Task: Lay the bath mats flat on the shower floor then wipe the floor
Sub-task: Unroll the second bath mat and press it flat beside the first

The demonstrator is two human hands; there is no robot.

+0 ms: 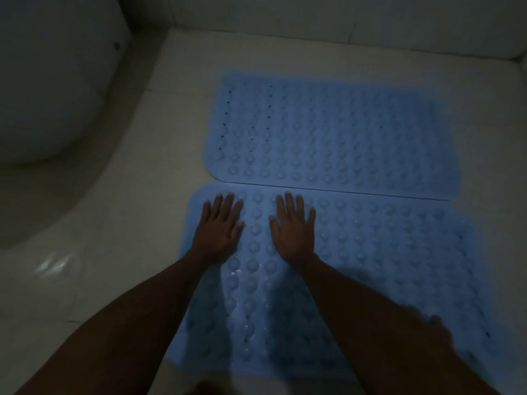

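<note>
Two blue bath mats covered in round suction cups lie side by side on the pale tiled floor. The far mat [336,132] is flat, with small drain holes showing at its left end. The near mat [385,252] meets it along a straight seam. My left hand [221,228] presses palm down on the near mat's far left corner, fingers spread. My right hand [293,228] lies flat just to its right, also with fingers apart. Neither hand holds anything. My forearms hide part of the near mat.
A white toilet bowl [48,89] stands at the left, its base curving along the floor [122,223]. A pale tiled wall [313,15] closes the back. The light is dim.
</note>
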